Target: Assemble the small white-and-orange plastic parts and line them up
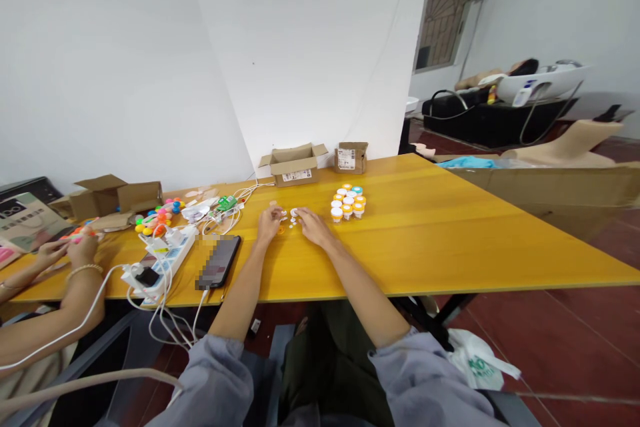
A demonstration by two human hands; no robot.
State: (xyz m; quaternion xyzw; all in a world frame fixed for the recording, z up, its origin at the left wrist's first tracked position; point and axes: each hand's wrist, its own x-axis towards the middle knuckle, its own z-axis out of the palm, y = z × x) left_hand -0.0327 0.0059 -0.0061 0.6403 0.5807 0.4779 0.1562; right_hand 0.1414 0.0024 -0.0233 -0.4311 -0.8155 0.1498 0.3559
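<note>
My left hand point(270, 223) is over the yellow table point(400, 233) with its fingers closed together. What it holds, if anything, is too small to make out. My right hand point(313, 225) faces it, thumb and fingers pinched at a small white round piece point(293, 212). Between the two hands lie several tiny white parts point(292, 223) on the tabletop. Close to my left fingers is a small orange ring point(281, 229). To the right of my right hand stands a cluster of small round containers point(347, 203) with white, orange and teal tops.
Two cardboard boxes, an open one point(294, 165) and a smaller one point(351, 158), stand by the wall. Left of me are a phone point(220, 261), a power strip point(175, 257) with tangled cables, and colourful toy pieces point(159, 219). Another person's hands point(75, 250) work at the far left.
</note>
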